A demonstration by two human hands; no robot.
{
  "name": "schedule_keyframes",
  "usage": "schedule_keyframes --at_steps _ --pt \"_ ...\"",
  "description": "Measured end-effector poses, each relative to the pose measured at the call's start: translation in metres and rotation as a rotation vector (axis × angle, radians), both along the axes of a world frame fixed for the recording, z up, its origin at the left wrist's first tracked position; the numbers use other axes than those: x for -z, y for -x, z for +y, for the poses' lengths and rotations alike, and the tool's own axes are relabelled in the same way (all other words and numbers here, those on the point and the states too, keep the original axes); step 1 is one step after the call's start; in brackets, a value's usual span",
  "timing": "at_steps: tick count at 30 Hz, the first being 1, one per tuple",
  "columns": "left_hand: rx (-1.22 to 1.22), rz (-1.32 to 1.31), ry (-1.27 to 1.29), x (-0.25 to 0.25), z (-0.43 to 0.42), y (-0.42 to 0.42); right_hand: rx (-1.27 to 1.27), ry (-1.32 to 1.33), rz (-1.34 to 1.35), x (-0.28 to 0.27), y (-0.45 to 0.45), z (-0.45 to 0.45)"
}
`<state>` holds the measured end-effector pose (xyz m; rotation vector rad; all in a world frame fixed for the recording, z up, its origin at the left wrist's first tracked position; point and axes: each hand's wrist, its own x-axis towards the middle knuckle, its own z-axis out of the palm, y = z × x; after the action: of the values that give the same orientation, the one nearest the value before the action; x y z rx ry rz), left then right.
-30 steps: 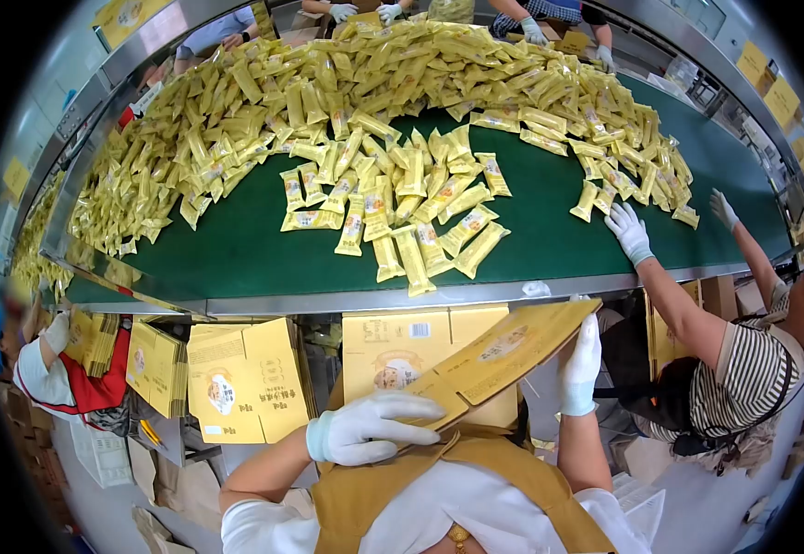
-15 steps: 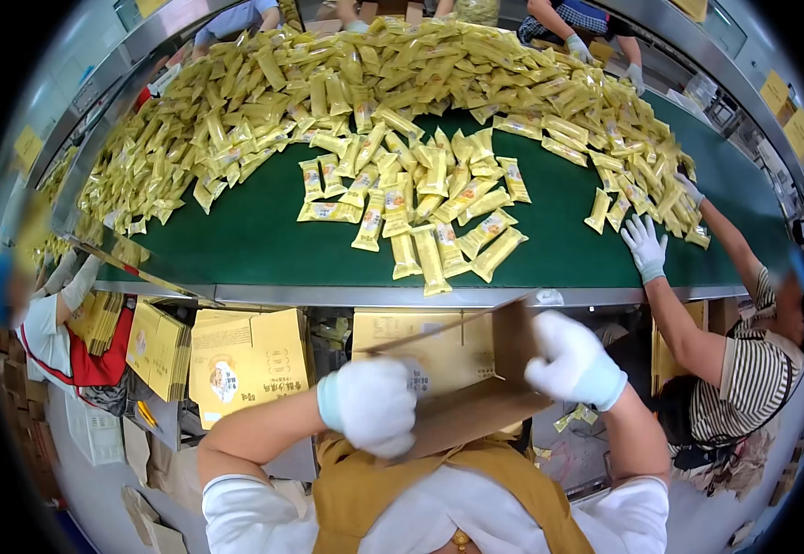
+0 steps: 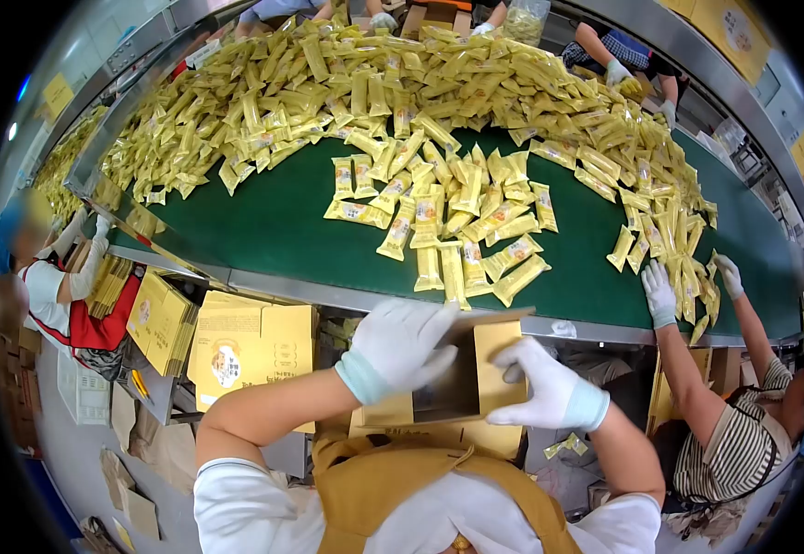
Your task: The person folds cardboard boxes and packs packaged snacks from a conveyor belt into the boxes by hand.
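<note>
A yellow cardboard box (image 3: 496, 359) stands in front of my chest, its opening and dark inside facing up toward me. My right hand (image 3: 550, 386), in a white glove, grips the box's right side between thumb and fingers. On the left, my gloved left hand (image 3: 400, 349) lies over the box's upper left edge with its fingers stretched out; it is slightly blurred. Just beyond the box, a loose cluster of yellow wrapped snack packets (image 3: 453, 208) rests on the green conveyor belt (image 3: 264, 226).
Behind the cluster rises a large heap of packets (image 3: 282, 102). Flat yellow cartons (image 3: 250, 346) are stacked at lower left. At right, a co-worker's gloved hands (image 3: 660, 294) touch packets. Another person (image 3: 56, 277) works at far left, and others stand across the belt.
The box has turned so its opening shows, and its flaps sit differently. My left hand has gone from a fist to stretched fingers, moving up. The view has shifted; the co-worker's hands now draw packets nearer.
</note>
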<state>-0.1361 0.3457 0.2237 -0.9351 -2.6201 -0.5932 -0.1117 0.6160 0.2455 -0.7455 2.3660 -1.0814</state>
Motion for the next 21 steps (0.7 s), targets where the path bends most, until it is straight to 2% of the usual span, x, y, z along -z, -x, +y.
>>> schedule_keyframes --at_steps 3,4,5,7,8,10,13,14,15,16,18,19,20,21 --pt "0.088 -0.423 0.186 -0.034 0.002 -0.001 0.317 -0.016 0.284 0.028 -0.018 -0.007" --pt "0.126 -0.688 0.196 -0.042 0.004 0.001 0.375 -0.062 0.379 0.041 -0.018 -0.008" --pt "0.152 -0.527 0.258 -0.033 0.004 -0.007 0.436 -0.104 0.476 0.054 -0.018 -0.01" --pt "0.208 -0.203 0.383 -0.016 0.007 -0.028 0.504 -0.048 0.479 0.065 -0.018 -0.017" --pt "0.262 -0.365 0.536 -0.015 0.009 -0.03 0.527 -0.027 0.436 0.064 -0.016 -0.02" --pt "0.24 -0.378 0.55 -0.014 0.013 -0.027 0.472 -0.013 0.423 0.062 -0.012 -0.015" --pt "0.2 -0.402 0.548 -0.026 0.011 -0.017 0.554 0.563 -0.266 0.091 0.002 0.026" --pt "0.186 -0.415 0.538 -0.03 0.009 -0.013 0.675 0.817 -0.441 0.104 0.003 0.04" --pt "0.167 -0.45 0.419 -0.03 0.005 -0.011 0.79 1.071 -0.615 0.121 0.003 0.054" --pt "0.146 -0.484 0.3 -0.029 -0.002 -0.009 0.946 0.891 -0.473 0.148 0.002 0.067" --pt "0.112 -0.551 -0.004 -0.028 -0.015 -0.007 0.936 0.915 -0.391 0.21 -0.005 0.091" --pt "0.168 -0.638 -0.267 -0.018 -0.014 -0.006 0.93 0.929 -0.352 0.239 -0.014 0.101" --pt "0.223 -0.72 -0.532 0.003 -0.011 -0.003 0.72 1.381 -0.59 0.264 -0.034 0.111" --pt "0.277 -0.793 -0.802 0.023 -0.006 -0.002 0.944 1.15 -0.456 0.237 -0.051 0.087"
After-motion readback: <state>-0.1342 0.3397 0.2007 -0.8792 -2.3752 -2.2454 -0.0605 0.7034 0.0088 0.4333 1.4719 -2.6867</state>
